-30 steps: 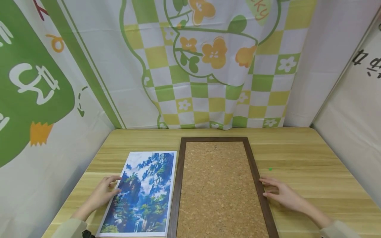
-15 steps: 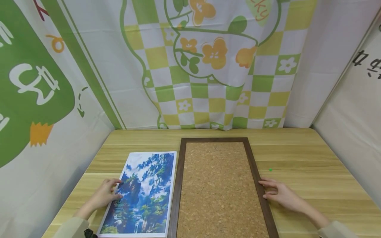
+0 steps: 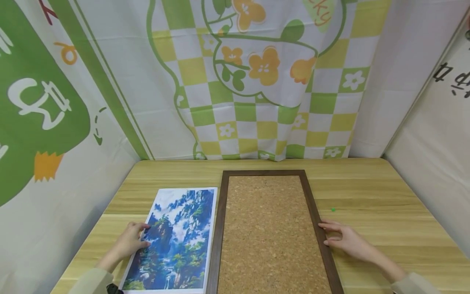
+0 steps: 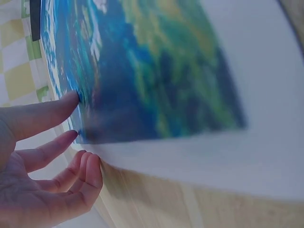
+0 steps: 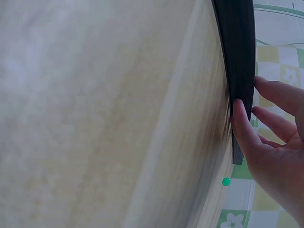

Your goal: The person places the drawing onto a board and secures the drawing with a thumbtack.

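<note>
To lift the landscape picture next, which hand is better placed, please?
The left hand, probably: it touches the landscape picture at its left edge. The right hand touches the right side of the brown frame, beyond the cork board.

A: Readable text?
B: One fragment: "cky" (image 3: 318, 12), orange-red script on a pale green patch (image 3: 326, 23) high on the checked cloth (image 3: 257, 111); the view's upper edge cuts it.
A: Signs?
B: Dashed green arrow (image 3: 97, 130), pointing down, on the side cloth (image 3: 110, 143) left of the checked cloth. White characters (image 3: 38, 102) there: illegible to me.
A: Right of the checked cloth?
B: Black characters (image 3: 443, 72) on pale cloth (image 3: 437, 134), partly cut; unreadable.
</note>
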`<state>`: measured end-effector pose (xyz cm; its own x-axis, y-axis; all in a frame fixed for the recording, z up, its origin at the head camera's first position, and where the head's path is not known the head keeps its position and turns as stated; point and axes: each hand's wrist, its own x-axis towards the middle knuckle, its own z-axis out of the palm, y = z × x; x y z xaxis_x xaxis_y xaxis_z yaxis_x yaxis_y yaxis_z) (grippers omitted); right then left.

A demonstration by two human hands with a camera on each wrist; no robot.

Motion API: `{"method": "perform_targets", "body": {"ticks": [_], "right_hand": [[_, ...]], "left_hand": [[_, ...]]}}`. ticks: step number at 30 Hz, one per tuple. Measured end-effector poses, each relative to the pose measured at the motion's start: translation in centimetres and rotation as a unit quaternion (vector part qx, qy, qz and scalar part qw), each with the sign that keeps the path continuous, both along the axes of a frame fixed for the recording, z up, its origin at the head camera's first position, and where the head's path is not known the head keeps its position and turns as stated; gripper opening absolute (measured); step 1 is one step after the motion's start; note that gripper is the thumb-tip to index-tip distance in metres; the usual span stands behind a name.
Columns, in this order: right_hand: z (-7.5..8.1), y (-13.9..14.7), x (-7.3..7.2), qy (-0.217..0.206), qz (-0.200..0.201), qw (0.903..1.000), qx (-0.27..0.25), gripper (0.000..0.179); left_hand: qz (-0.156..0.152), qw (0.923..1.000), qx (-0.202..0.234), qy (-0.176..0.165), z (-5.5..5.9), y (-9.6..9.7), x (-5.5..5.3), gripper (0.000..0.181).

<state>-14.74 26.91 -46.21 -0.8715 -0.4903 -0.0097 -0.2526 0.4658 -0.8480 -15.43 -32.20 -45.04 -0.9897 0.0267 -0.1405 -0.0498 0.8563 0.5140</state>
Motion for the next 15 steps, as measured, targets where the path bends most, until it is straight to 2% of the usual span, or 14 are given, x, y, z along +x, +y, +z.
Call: {"method": "perform_targets", "body": {"ticks": [4, 8, 12, 15], "right_hand": [[0.06, 0.01, -0.05, 0.004, 0.0, 1.0, 0.008, 0.053], [0.09, 0.01, -0.01, 0.012, -0.002, 0.9998, 0.018, 0.053], [0.21, -0.08, 0.06, 0.024, -0.01, 0.9991, 0.033, 0.052], [0.32, -0.16, 0.08, 0.033, -0.018, 0.9983, 0.045, 0.052]], "left_hand": [[0.006, 1.0, 0.008, 0.0, 0.25, 0.27, 0.07, 0.046], [-0.003, 0.9999, 0.016, 0.006, 0.18, 0.24, -0.17, 0.043], [-0.002, 0.9993, 0.037, -0.003, -0.11, -0.14, -0.32, 0.04], [0.01, 0.9974, 0.069, -0.021, -0.41, -0.61, -0.26, 0.039]]}}
